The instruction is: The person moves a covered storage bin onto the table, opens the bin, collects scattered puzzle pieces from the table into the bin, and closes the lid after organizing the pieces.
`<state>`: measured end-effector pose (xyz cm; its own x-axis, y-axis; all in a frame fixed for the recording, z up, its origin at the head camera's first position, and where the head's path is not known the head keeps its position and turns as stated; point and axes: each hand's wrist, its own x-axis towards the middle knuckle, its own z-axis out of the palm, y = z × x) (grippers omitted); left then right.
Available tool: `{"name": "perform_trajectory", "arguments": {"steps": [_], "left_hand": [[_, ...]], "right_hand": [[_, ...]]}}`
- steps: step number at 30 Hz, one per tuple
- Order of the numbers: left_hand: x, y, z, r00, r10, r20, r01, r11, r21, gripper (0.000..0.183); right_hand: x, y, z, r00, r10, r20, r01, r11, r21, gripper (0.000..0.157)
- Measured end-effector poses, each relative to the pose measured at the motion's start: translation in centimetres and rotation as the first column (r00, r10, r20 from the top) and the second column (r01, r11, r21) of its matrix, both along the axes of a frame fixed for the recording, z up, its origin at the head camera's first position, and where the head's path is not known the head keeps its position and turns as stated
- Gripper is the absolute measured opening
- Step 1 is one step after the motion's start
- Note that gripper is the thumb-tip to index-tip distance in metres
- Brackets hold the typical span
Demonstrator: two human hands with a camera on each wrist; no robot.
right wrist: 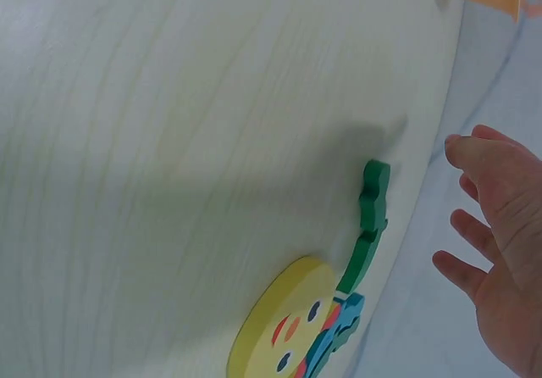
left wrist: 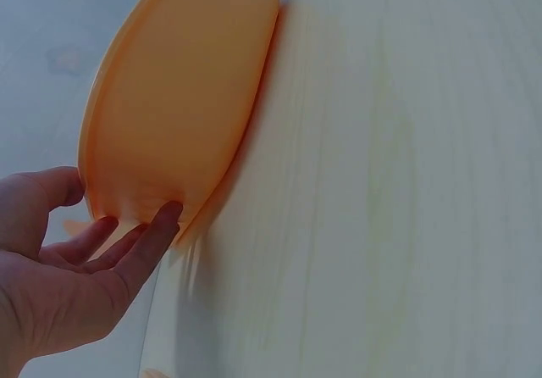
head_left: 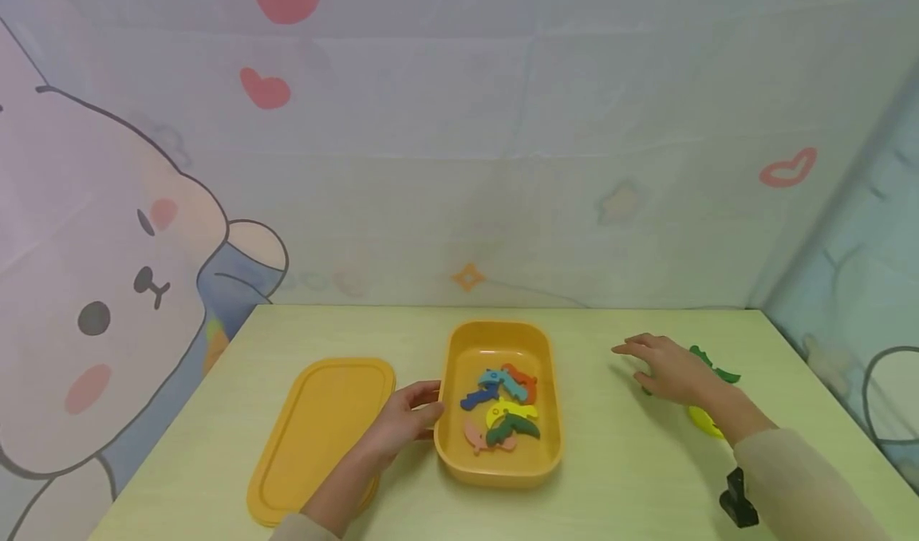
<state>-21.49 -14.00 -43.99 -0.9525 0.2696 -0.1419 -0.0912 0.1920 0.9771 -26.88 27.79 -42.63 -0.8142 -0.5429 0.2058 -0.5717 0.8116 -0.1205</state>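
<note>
An orange plastic box (head_left: 498, 475) holds several small animal-shaped pieces: yellow (head_left: 518, 410), dark green (head_left: 514, 427), dark blue (head_left: 479, 397), light blue, orange and pink. My left hand (head_left: 405, 420) rests against its left side. In the left wrist view the fingertips (left wrist: 169, 213) touch the box's outer wall and the thumb lies at its rim. To the right, my right hand (head_left: 673, 369) hovers above the table with fingers spread, holding nothing. Near it are a round yellow piece (right wrist: 275, 319) with a painted face and a green piece (right wrist: 371, 204); the arm partly hides them in the head view.
An orange lid (head_left: 323, 429) lies flat left of the box, partly behind my left forearm. A small black object (head_left: 737, 503) is beside the right sleeve. A printed cloth (head_left: 502, 166) hangs behind the pale table (head_left: 610, 461).
</note>
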Motion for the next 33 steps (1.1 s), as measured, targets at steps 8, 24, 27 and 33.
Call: {"name": "perform_trajectory", "arguments": {"steps": [8,24,27,33], "left_hand": [[0.1,0.1,0.1,1.000,-0.001,-0.001,0.001,1.000,0.000,0.046],[-0.1,-0.1,0.2,1.000,-0.003,0.009,0.003,1.000,-0.003,0.047],[-0.1,-0.1,0.3,1.000,-0.003,0.009,0.004,1.000,-0.006,0.047],[-0.1,0.0,0.4,1.000,0.002,0.021,-0.001,1.000,-0.012,0.046]], "right_hand": [[0.3,1.3,-0.7,0.998,-0.002,0.057,0.002,1.000,0.008,0.049],[0.3,2.2,-1.9,0.995,-0.051,0.089,0.048,0.998,0.039,0.046],[0.3,2.7,-2.2,0.994,-0.060,0.089,0.057,0.998,0.036,0.043],[0.3,3.1,-2.8,0.996,-0.049,0.079,0.049,0.999,0.004,0.034]]}}
